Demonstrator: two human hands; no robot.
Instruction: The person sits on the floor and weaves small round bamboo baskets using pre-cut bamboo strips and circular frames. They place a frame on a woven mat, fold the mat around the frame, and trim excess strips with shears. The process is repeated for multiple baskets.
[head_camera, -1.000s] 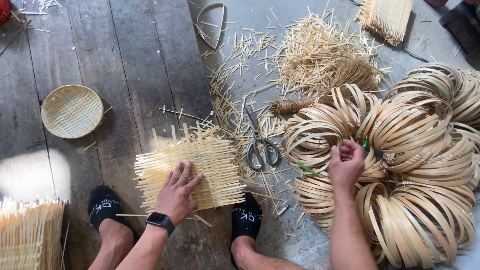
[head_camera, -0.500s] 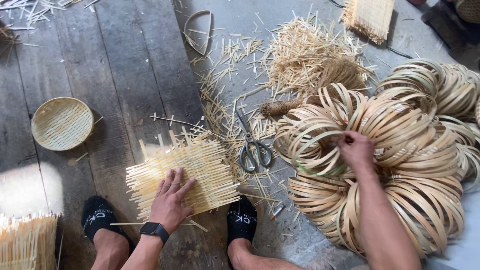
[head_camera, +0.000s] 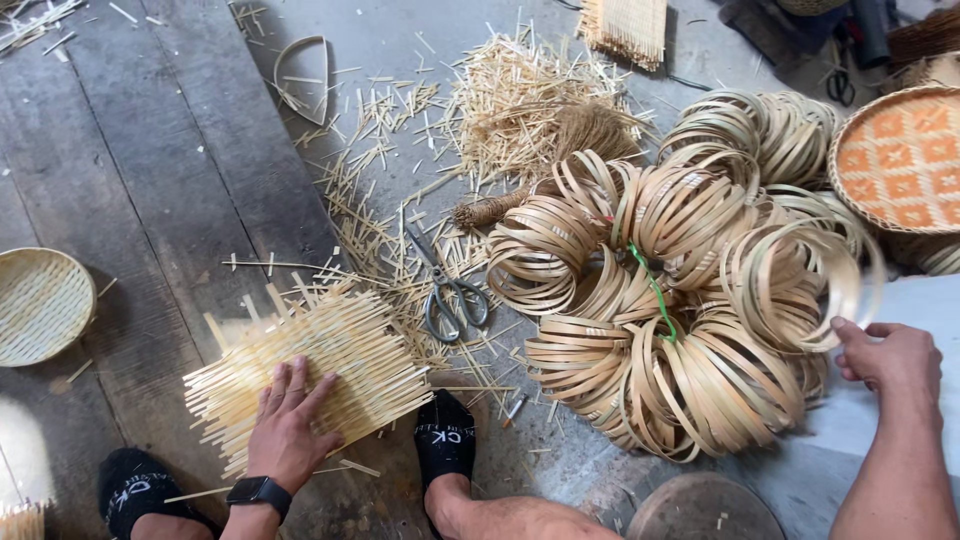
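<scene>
Bamboo hoop (head_camera: 845, 285), thin and motion-blurred, now drawn clear of the tied ring bundle (head_camera: 680, 290) where a second ago the right hand (head_camera: 890, 360) dug in, pinched in its fingers; left hand (head_camera: 290, 430) remains flat, uncurled, on woven mat (head_camera: 310, 365); scissors (head_camera: 450, 290) between.

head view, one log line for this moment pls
left hand flat on woven bamboo mat | right hand pulling a ring off bamboo hoop bundle | scissors on floor
</scene>
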